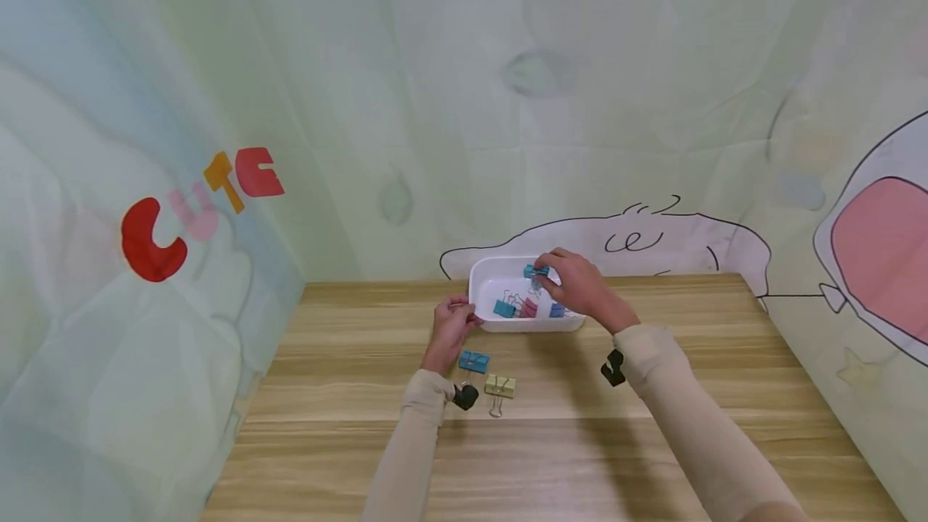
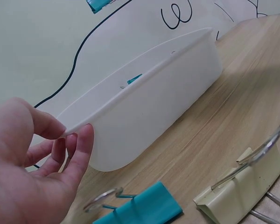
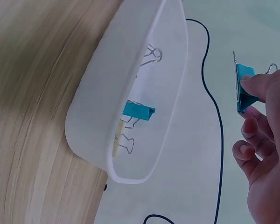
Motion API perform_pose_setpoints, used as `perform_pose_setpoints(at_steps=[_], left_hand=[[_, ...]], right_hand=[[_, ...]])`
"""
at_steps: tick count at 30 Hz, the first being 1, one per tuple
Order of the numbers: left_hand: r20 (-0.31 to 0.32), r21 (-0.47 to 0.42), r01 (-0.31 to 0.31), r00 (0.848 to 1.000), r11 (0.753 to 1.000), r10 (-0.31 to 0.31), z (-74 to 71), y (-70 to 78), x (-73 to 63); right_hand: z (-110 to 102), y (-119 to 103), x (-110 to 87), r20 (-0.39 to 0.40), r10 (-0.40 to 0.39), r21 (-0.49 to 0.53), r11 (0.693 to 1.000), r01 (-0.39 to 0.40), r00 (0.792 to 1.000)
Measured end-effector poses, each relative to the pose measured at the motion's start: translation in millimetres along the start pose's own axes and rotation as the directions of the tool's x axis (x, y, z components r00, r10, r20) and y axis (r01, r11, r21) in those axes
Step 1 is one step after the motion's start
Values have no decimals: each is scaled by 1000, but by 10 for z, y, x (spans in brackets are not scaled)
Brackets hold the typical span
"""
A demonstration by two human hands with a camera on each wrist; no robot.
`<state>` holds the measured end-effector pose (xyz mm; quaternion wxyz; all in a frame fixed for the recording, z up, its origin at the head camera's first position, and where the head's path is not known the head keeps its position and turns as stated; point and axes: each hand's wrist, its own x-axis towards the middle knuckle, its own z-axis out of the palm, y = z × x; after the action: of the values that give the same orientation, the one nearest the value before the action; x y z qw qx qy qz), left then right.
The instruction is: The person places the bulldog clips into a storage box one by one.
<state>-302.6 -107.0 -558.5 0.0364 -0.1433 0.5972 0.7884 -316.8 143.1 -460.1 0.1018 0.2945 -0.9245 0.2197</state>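
A white plastic tray (image 1: 529,326) stands at the back of the table. My left hand (image 1: 451,333) pinches its left rim between thumb and fingers. Above the tray, my right hand (image 1: 583,292) holds a teal binder clip (image 3: 245,88) between thumb and fingers. Inside the tray lie several binder clips, among them a teal clip (image 1: 504,308), a pink clip (image 1: 528,309) and a blue clip (image 1: 557,310). The right wrist view also shows a pale yellow clip (image 3: 117,140), partly hidden by the wall. On the table near my left wrist are a blue-teal binder clip (image 2: 147,205) and a cream binder clip (image 2: 242,186).
The wood-grain table (image 1: 536,457) runs back to a printed cloth backdrop (image 1: 464,119), close behind the tray. Another cloth side (image 1: 145,361) borders the table on the left. Dark wrist-camera mounts sit at both wrists, the left mount (image 1: 466,396) beside the cream clip.
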Motion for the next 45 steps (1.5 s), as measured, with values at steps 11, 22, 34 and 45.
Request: perform_pose_setpoints(at_steps=[11, 22, 34, 45], left_hand=[[-6, -28, -20, 1000, 999, 19, 16, -13, -14], [-4, -25, -14, 1000, 1000, 14, 9, -18, -17], [-9, -17, -1, 1000, 1000, 1, 4, -7, -28], [-16, 1, 4, 1000, 1000, -4, 0, 2, -4]], right_hand=[[-34, 38, -18, 15, 28, 8, 1000, -29, 999], [-45, 80, -38, 21, 54, -9, 999, -54, 998], [-43, 21, -73, 40, 53, 5, 999, -53, 998], [146, -178, -190, 45, 30, 47, 998, -32, 999]])
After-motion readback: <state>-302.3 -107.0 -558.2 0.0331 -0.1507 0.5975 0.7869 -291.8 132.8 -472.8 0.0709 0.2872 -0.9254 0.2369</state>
